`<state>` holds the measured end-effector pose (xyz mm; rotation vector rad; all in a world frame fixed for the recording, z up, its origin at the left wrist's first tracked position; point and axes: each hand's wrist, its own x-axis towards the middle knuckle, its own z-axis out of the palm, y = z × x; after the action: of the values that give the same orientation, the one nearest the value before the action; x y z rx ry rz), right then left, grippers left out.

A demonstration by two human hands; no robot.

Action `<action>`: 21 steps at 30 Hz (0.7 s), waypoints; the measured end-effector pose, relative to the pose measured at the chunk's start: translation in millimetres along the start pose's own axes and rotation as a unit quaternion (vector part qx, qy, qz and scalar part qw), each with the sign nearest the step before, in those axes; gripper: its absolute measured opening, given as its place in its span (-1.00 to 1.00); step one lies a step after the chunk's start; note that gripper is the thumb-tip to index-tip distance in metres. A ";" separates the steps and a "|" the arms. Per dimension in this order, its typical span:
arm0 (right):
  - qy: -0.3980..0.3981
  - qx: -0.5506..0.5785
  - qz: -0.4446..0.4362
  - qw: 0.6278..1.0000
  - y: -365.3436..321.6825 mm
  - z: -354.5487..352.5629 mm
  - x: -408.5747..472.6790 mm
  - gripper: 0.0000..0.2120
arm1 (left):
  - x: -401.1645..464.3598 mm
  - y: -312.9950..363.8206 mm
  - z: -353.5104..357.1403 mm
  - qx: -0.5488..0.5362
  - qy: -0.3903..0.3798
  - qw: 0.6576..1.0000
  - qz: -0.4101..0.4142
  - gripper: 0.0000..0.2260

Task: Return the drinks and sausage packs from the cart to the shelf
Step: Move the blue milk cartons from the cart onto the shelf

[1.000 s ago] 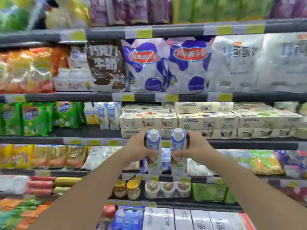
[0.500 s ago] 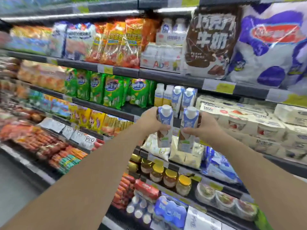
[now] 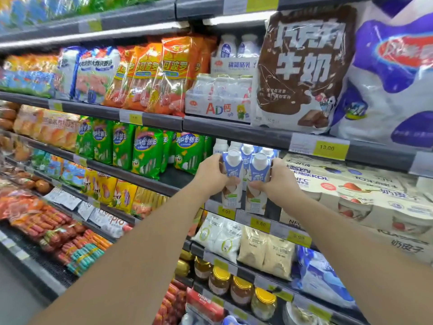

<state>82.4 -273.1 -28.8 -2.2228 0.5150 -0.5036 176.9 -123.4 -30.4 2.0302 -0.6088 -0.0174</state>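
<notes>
Green sausage packs (image 3: 147,152) stand on the shelf (image 3: 131,173) at the left. Beside them, the left hand (image 3: 210,174) grips one blue-and-white drink carton (image 3: 232,181) and the right hand (image 3: 280,181) grips another (image 3: 257,184), both upright at the shelf edge, before what look like matching cartons (image 3: 247,151). Yogurt packs (image 3: 351,198) sit right.
</notes>
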 end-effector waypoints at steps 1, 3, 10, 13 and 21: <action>0.003 -0.008 -0.004 1.000 -0.8 2.6 3.0 -0.58 | 6.3 -1.2 1.9 -0.002 -0.006 1.000 0.002 -0.54; 0.019 -0.023 -0.009 1.000 -2.2 8.4 9.6 -0.60 | 20.2 -4.2 5.2 -0.003 -0.024 1.000 0.010 -0.55; 0.069 -0.024 0.053 0.996 -5.4 21.1 21.7 -0.61 | 55.0 -12.9 14.9 -0.003 -0.085 0.996 0.034 -0.53; 0.097 -0.003 0.085 0.992 -5.0 29.3 19.6 -0.63 | 62.5 -20.9 14.2 0.022 -0.093 0.994 0.056 -0.49; 0.185 0.008 0.170 0.968 -5.2 74.2 10.9 -0.48 | 58.3 -46.2 14.2 0.057 -0.169 0.981 0.082 -0.66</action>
<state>130.1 -230.6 -68.3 -1.9707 1.0603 -0.7378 243.3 -141.5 -62.2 2.0979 -1.0100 -0.2375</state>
